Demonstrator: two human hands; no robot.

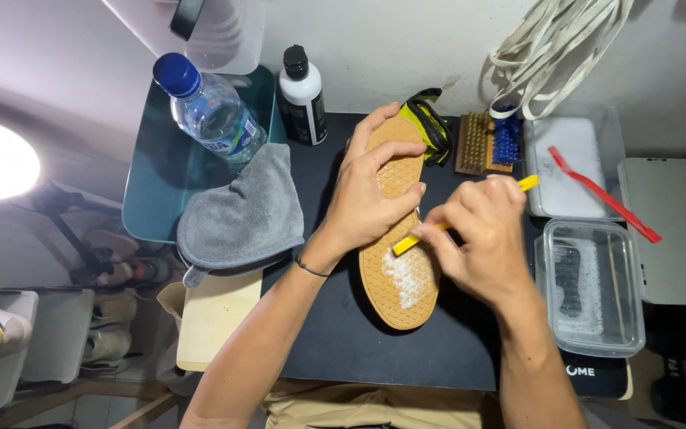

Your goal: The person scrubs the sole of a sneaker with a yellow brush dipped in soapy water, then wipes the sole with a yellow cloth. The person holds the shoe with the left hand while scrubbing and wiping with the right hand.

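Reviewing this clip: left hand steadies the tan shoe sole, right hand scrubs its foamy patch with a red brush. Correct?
Not quite: in the head view the brush in the right hand is yellow, not red. The left hand does steady the tan shoe sole, foam included.

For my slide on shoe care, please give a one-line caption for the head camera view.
Left hand steadies a tan shoe sole on a black mat while the right hand scrubs white foam with a yellow brush.

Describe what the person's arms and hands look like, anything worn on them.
Both forearms are bare, with no sleeves and no gloves. The left hand has a thin dark cord bracelet around its wrist. The right hand and its wrist show nothing worn, no watch and no visible rings.
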